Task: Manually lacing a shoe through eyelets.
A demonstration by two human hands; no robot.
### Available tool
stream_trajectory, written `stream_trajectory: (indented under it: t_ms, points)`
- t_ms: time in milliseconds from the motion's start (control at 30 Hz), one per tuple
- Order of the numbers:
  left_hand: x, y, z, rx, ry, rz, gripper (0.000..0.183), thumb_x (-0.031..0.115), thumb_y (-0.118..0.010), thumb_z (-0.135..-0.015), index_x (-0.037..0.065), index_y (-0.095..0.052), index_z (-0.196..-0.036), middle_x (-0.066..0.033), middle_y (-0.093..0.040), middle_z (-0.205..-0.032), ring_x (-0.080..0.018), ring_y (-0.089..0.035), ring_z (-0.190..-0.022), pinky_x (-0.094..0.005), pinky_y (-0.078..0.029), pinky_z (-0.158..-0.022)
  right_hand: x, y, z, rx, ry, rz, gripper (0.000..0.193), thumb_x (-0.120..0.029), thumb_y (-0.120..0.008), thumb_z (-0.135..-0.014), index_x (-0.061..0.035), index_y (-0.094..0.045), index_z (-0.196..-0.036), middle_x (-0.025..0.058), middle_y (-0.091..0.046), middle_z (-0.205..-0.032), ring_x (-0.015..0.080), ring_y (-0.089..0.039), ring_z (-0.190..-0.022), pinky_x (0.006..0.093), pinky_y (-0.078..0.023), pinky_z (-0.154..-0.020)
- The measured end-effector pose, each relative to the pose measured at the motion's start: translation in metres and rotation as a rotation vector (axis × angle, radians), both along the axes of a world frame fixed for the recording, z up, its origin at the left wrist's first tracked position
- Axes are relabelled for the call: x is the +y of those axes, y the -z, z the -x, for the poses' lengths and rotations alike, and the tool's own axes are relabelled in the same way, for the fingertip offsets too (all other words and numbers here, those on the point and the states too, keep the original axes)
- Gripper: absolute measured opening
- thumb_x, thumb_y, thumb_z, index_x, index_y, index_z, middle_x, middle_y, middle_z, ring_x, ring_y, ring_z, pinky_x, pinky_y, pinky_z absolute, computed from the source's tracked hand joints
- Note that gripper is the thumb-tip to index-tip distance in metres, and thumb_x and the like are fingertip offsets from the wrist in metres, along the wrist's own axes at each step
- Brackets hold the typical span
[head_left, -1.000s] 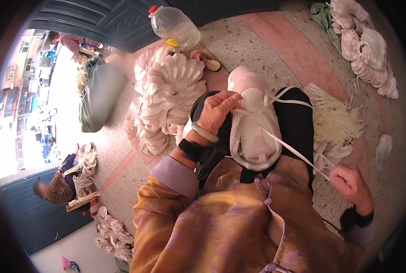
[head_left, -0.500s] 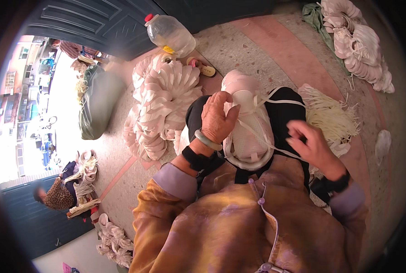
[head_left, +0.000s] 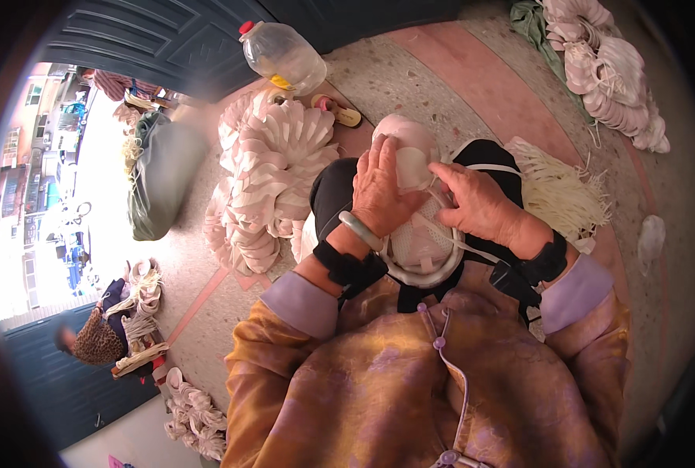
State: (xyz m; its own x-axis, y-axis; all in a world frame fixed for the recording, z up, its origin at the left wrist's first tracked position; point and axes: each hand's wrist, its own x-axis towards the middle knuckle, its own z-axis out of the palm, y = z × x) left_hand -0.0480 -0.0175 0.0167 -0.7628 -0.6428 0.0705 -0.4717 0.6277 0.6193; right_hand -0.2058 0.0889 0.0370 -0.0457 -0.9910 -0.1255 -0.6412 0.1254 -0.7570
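A pale pink and white shoe upper [head_left: 411, 242] rests across my knees, its rounded padded collar toward me. A whitish oval piece, apparently the tongue, shows between my hands. My left hand [head_left: 378, 187] lies on the upper's left side, fingers stretched and thumb apart. From the right, my right hand [head_left: 480, 204] reaches over the upper, index finger and thumb apart beside the lacing. A white lace [head_left: 484, 253] trails from the upper over my right leg. Whether a bit of lace lies under my right fingertips cannot be made out.
Stacked pale uppers [head_left: 273, 175] lie at left, cream laces [head_left: 565, 191] at right, and another heap of uppers [head_left: 608, 78] at far right. A red-capped plastic jug [head_left: 285, 58] and a slipper [head_left: 339, 111] are ahead. A person [head_left: 102, 335] sits at far left.
My right hand has moved left from beside my right knee onto the upper. My left hand has moved slightly forward and spread flatter over it.
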Motion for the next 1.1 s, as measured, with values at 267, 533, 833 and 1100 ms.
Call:
stream_trajectory:
  t_ms: [267, 533, 833, 1100]
  points:
    - [0.013, 0.003, 0.011, -0.008, -0.084, -0.004, 0.093, 0.024, -0.079, -0.058, 0.000, -0.029, -0.133, -0.0250, -0.033, -0.136, -0.0417, -0.036, -0.122, -0.0440, -0.032, -0.102, 0.006, 0.011, -0.007, 0.144, 0.092, 0.124, 0.048, -0.006, -0.058, -0.067, 0.0051, -0.047, -0.112, 0.0205, -0.059, -0.089, 0.0370, -0.060, -0.078, 0.0420, -0.049, -0.069]
    - [0.015, 0.000, 0.009, 0.029, 0.011, 0.135, 0.087, 0.016, -0.073, -0.056, 0.003, -0.031, -0.131, -0.0218, -0.032, -0.135, -0.0420, -0.040, -0.113, -0.0471, -0.037, -0.094, 0.006, 0.014, -0.008, 0.232, -0.045, 0.130, 0.013, -0.003, -0.053, -0.073, 0.0021, -0.056, -0.084, 0.0220, -0.055, -0.089, 0.0389, -0.059, -0.085, 0.0427, -0.049, -0.075]
    - [0.029, -0.018, 0.013, -0.241, 0.396, 0.508, 0.018, 0.011, -0.058, -0.072, 0.004, -0.057, -0.088, -0.0107, -0.052, -0.089, -0.0294, -0.058, -0.089, -0.0413, -0.047, -0.072, -0.013, 0.030, 0.018, 0.109, -0.237, -0.097, 0.025, -0.007, -0.048, -0.076, -0.0003, -0.059, -0.098, 0.0184, -0.056, -0.097, 0.0353, -0.054, -0.096, 0.0397, -0.045, -0.083]
    - [0.030, -0.010, 0.023, -0.291, 0.340, 0.450, 0.012, 0.016, -0.058, -0.075, 0.004, -0.058, -0.077, -0.0126, -0.059, -0.074, -0.0296, -0.063, -0.060, -0.0402, -0.050, -0.050, -0.012, 0.026, 0.023, -0.047, -0.192, -0.053, 0.022, -0.011, -0.049, -0.075, 0.0032, -0.061, -0.087, 0.0259, -0.062, -0.088, 0.0396, -0.058, -0.090, 0.0411, -0.046, -0.079]
